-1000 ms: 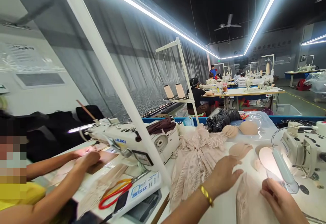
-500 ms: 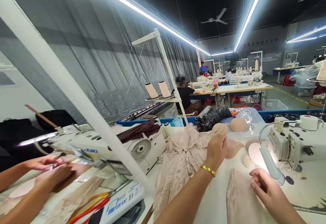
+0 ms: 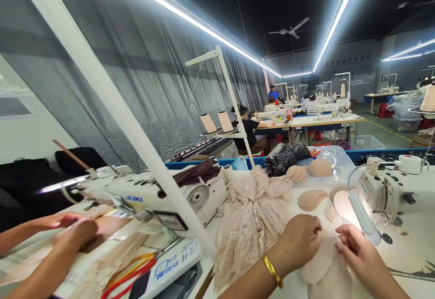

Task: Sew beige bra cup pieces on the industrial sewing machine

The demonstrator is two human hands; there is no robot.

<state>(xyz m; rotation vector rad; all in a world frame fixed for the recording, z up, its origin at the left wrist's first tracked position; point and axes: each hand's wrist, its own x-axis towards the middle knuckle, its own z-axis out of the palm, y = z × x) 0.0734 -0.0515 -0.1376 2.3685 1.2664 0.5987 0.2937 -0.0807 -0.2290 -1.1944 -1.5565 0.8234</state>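
Observation:
My left hand (image 3: pixel 301 240), with a gold bracelet at the wrist, is closed on the upper edge of a pale beige bra cup (image 3: pixel 319 262). My right hand (image 3: pixel 356 251) pinches the cup's right edge with thumb and fingers. Beneath the cup lies beige fabric, partly hidden. To the left of my left hand spreads a gathered pile of beige lace (image 3: pixel 251 222). Beyond my hands rests a small stack of bra cups (image 3: pixel 311 199). Another cup (image 3: pixel 343 204) lies under the lamp of the sewing machine (image 3: pixel 394 190).
A co-worker's hands (image 3: pixel 74 231) work at a second sewing machine (image 3: pixel 146 195) on the left. A white slanted post (image 3: pixel 125 127) stands between us. More cups (image 3: pixel 319 167) lie on a clear plastic lid (image 3: pixel 340 158) behind, beside a black plastic bundle (image 3: pixel 288 157).
My left hand has come back from the cups at the rear toward my right hand, and a bra cup is now between them. The view has shifted slightly.

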